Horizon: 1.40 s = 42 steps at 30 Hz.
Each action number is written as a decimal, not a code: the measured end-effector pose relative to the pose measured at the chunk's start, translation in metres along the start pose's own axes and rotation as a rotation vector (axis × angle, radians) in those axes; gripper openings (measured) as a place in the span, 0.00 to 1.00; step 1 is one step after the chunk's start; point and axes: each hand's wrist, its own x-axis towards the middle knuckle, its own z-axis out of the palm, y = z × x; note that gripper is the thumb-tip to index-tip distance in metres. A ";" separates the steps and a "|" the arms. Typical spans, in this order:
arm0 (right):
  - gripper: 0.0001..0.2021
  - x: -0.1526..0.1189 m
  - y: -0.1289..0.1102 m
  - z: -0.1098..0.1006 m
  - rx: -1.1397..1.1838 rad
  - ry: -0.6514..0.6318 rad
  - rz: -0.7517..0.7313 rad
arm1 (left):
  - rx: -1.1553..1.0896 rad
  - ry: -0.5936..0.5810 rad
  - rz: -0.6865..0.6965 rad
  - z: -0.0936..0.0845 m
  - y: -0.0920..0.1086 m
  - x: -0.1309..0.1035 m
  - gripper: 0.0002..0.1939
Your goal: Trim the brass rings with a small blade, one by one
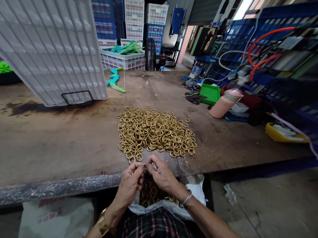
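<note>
A heap of brass-coloured metal rings point(155, 129) lies on the brown table near its front edge. Just in front of it, my left hand point(130, 182) and my right hand point(164, 176) meet fingertip to fingertip. The left fingers are curled closed on a small brass ring point(144, 165). My right hand is closed in a pinch beside that ring, with a small silvery piece point(154, 166) showing at its fingers; its kind is unclear. Below both hands, an open white sack point(197, 191) on my lap holds more brass rings point(153, 195).
A tall white plastic crate point(57, 45) stands on the table point(91, 143) at left. A toy bow point(114, 80) lies behind the heap. Toward the right are a pink bottle point(223, 104), a green tray point(209, 94) and a yellow tray point(284, 135).
</note>
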 end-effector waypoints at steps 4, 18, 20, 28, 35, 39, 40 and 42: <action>0.09 0.003 -0.002 0.000 0.038 0.004 0.081 | 0.150 0.000 0.037 -0.002 -0.003 0.000 0.16; 0.08 -0.003 0.003 -0.002 -0.194 0.020 0.037 | 0.013 -0.082 -0.031 0.005 0.005 -0.008 0.17; 0.06 -0.006 0.003 -0.002 -0.345 -0.076 0.004 | 0.051 -0.066 -0.011 0.004 0.003 -0.007 0.17; 0.12 -0.010 -0.008 -0.003 -0.600 -0.246 0.011 | 0.207 -0.052 0.079 0.001 -0.003 -0.008 0.16; 0.13 -0.004 -0.004 0.006 -0.677 -0.233 0.062 | 0.207 -0.041 0.096 -0.002 -0.001 -0.012 0.17; 0.13 0.010 0.002 0.007 -0.723 -0.168 0.146 | 0.166 -0.149 -0.022 -0.005 -0.002 -0.026 0.16; 0.13 0.014 0.003 0.007 -0.724 -0.146 0.160 | 0.141 -0.195 -0.083 -0.005 -0.004 -0.029 0.15; 0.12 0.023 0.004 0.007 -0.707 -0.104 0.163 | 0.034 -0.236 -0.227 -0.002 -0.011 -0.032 0.15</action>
